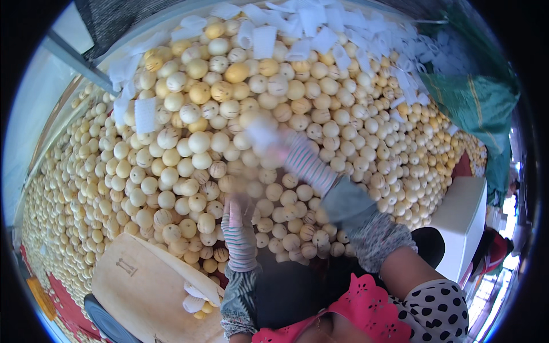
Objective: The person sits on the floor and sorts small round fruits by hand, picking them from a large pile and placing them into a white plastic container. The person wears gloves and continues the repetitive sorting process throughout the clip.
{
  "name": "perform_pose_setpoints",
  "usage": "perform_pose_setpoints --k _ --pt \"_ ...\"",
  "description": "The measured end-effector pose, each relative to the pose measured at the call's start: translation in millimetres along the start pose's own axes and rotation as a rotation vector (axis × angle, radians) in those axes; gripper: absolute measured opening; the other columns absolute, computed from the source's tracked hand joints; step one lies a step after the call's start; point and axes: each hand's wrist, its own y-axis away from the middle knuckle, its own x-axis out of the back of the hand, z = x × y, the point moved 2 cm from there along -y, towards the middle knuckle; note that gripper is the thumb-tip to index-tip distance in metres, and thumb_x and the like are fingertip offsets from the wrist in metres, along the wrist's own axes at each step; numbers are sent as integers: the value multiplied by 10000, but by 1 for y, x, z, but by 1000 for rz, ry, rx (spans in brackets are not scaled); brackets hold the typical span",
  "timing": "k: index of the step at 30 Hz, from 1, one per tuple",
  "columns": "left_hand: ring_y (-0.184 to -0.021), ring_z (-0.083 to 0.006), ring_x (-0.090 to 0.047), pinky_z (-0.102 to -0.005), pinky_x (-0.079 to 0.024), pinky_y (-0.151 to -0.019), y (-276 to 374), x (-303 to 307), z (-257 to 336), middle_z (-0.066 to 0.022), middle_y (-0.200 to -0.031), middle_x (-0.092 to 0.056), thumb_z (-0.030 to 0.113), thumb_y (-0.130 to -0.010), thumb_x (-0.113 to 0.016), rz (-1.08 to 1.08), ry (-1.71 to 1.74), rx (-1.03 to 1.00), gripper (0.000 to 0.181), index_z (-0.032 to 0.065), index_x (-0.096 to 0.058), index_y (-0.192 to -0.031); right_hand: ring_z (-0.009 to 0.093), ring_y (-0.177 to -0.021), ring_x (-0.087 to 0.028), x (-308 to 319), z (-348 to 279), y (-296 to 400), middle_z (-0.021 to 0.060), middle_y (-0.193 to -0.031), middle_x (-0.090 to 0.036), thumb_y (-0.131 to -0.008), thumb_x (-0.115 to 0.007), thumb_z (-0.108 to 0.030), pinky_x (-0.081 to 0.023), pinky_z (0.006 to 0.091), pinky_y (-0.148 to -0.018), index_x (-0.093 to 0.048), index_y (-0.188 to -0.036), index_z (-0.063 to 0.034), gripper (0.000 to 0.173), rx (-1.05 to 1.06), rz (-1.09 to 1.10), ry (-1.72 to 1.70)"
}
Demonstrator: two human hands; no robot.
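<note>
Before me spreads a deep heap of pale yellow pepino melons (pixel 201 141), many with purple streaks. My right hand (pixel 281 148), in a striped glove, reaches over the middle of the heap and is blurred by motion. At its fingers is a blurred white foam net sleeve (pixel 259 130), apparently held. Lower and to the left, my left hand (pixel 238 212), in a similar striped glove, is low over the melons with its thumb towards me. Its fingers are blurred, and whether they grip a melon is unclear.
Loose white foam net sleeves (pixel 309 21) lie along the heap's far edge. A cardboard box (pixel 141 283) at lower left holds several fruits, some sleeved. On the right are a green woven sack (pixel 476 103) and a white box (pixel 461 218). Another person (pixel 493 253) shows at the right rim.
</note>
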Motion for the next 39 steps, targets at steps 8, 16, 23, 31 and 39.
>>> perform_pose_setpoints --k 8,16,23,31,39 --pt "-1126 -170 -550 -280 -443 -953 24 -14 14 -108 -1249 -552 72 -907 -572 -104 -364 -19 659 35 -270 -1492 185 -863 -638 -49 14 88 105 -887 -668 -824 -700 -262 -506 310 -797 -628 -1067 -15 354 -175 -360 -381" --pt "-824 -116 -629 -260 -536 -683 31 -6 11 -96 -1173 -626 278 -873 -690 -411 -237 338 525 27 -488 -1288 98 -813 -598 -33 25 105 43 -864 -658 -836 -709 -181 -487 254 -737 -654 -991 -10 237 -173 -362 -456" --pt "-471 -55 -425 -192 -378 -440 48 -7 6 7 -740 -558 443 -851 -688 -669 327 713 559 25 -541 -1192 190 -699 -650 -46 11 72 63 -736 -658 -866 -694 -318 -513 317 -644 -645 -875 -39 283 1 -106 -275" --pt "-1014 -206 -624 -345 -537 -828 13 -1 3 -76 -1153 -616 255 -895 -659 -71 -37 135 451 45 -522 -1269 331 -1121 -586 -19 20 -69 196 -1226 -602 -850 -626 -459 -462 392 -958 -513 -1325 -46 639 3 -98 378" --pt "-1107 -249 -582 -404 -491 -928 -17 53 -25 -100 -1259 -576 303 -954 -563 145 -21 38 470 56 -476 -1344 340 -1177 -508 -69 41 6 141 -1246 -544 -810 -655 -489 -420 421 -997 -690 -1113 -210 413 269 -780 499"
